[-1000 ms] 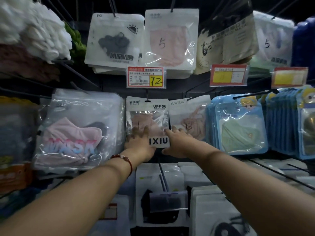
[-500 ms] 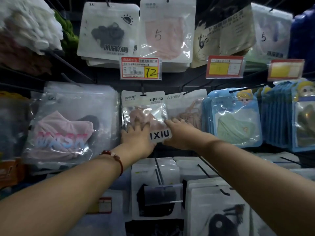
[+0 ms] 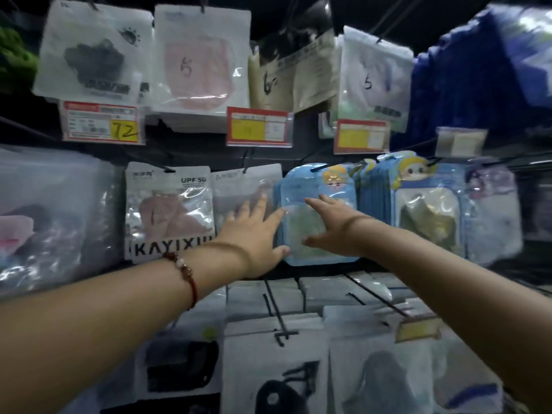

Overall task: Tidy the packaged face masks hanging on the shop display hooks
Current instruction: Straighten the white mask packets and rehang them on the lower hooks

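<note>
Two bare arms reached toward a blue packaged face mask (image 3: 317,216) hanging on a shop display hook. The left hand (image 3: 253,235), fingers spread, lay against its left edge, and the right hand (image 3: 334,227), fingers straight, lay over its front. A beaded bracelet (image 3: 185,273) circled the left wrist.

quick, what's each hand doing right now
Left hand: open, fingers spread, at the blue mask pack.
Right hand: open, fingers straight, in front of the same pack.

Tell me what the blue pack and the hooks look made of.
Blue pack: looks like glossy plastic film with a clear window, judging by glare streaks. Hooks: thin dark rods, probably coated metal wire; blur leaves that open.
</note>
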The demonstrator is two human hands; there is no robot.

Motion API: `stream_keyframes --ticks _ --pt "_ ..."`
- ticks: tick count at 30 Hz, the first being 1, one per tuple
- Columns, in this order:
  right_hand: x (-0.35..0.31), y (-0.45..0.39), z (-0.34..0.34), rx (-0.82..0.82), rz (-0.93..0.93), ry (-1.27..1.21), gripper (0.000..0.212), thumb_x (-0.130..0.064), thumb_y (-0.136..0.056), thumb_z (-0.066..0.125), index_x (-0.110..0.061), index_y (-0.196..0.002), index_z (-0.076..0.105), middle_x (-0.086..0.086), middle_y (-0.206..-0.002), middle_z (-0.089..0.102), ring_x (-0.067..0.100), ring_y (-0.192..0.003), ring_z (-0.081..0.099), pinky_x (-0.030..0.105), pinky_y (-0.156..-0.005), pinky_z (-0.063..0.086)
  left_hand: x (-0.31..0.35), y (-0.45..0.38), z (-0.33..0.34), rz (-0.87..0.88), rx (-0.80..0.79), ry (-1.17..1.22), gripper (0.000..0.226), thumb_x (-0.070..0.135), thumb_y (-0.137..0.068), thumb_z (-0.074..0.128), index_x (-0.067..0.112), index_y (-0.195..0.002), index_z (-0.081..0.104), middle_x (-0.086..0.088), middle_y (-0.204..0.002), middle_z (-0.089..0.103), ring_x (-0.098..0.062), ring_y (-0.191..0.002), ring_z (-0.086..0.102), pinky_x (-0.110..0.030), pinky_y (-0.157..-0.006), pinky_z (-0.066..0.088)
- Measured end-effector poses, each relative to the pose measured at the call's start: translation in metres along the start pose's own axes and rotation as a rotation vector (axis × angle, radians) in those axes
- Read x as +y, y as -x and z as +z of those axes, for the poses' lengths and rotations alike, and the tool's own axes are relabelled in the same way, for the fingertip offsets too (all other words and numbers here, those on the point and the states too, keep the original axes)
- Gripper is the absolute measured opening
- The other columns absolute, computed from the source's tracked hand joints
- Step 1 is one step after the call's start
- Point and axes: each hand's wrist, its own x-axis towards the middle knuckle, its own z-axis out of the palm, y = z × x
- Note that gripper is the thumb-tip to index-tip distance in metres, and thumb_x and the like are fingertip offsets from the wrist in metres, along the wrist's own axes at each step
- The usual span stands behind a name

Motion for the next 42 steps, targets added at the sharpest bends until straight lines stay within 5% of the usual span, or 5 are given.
stream_keyframes --ticks 20,24,26,34,42 --pt "0.052 -0.048 0.056 0.245 0.143 -0.415 0.078 -0.031 -0.088 0.063 -0.022 -0.152 0.02 0.007 -0.164 -0.004 0.033 -0.148 0.003 0.054 -0.116 0.02 0.063 -0.061 0.038 -0.194 0.173 0.392 0.085 0.051 -0.096 0.057 0.04 -0.158 0.0 -0.001 -0.163 -0.029 -0.025 -0.154 -0.005 -0.045 -0.119 0.019" --pt "0.047 -0.042 0.073 0.263 0.267 -0.672 0.085 -0.028 -0.089 0.058 -0.028 -0.156 0.005 0.005 -0.163 -0.013 0.041 -0.146 0.008 0.049 -0.115 0.019 0.073 -0.064 0.051 -0.287 0.349 1.192 0.099 0.01 -0.088 0.073 0.026 -0.159 0.006 0.003 -0.149 0.036 -0.016 -0.131 0.043 -0.005 -0.099 0.034" --pt "0.045 -0.042 0.079 0.26 0.276 -0.729 0.085 -0.038 -0.091 0.057 -0.031 -0.155 0.002 0.006 -0.163 -0.01 0.04 -0.144 0.014 0.05 -0.115 0.021 0.072 -0.068 0.056 -0.359 0.404 1.388 0.076 0.011 -0.088 0.071 0.028 -0.149 0.029 0.003 -0.135 0.056 -0.015 -0.115 0.058 -0.021 -0.096 0.05" --pt "0.042 -0.045 0.084 0.225 0.263 -0.565 0.095 -0.06 -0.092 0.05 -0.023 -0.156 -0.01 0.014 -0.161 -0.021 0.037 -0.149 -0.004 0.05 -0.12 0.007 0.076 -0.07 0.059 -0.407 0.408 1.249 0.051 0.019 -0.096 0.063 0.033 -0.137 0.037 0.008 -0.123 0.061 -0.016 -0.111 0.061 -0.024 -0.073 0.044" --pt "0.039 -0.042 0.066 0.279 0.038 -0.167 0.081 -0.035 -0.098 0.043 -0.009 -0.155 -0.007 0.016 -0.162 -0.018 0.033 -0.149 -0.014 0.045 -0.122 -0.004 0.063 -0.053 0.047 -0.269 0.345 0.448 0.092 0.055 -0.095 0.055 0.034 -0.158 -0.008 -0.004 -0.163 0.02 -0.026 -0.144 0.033 -0.043 -0.104 0.042"
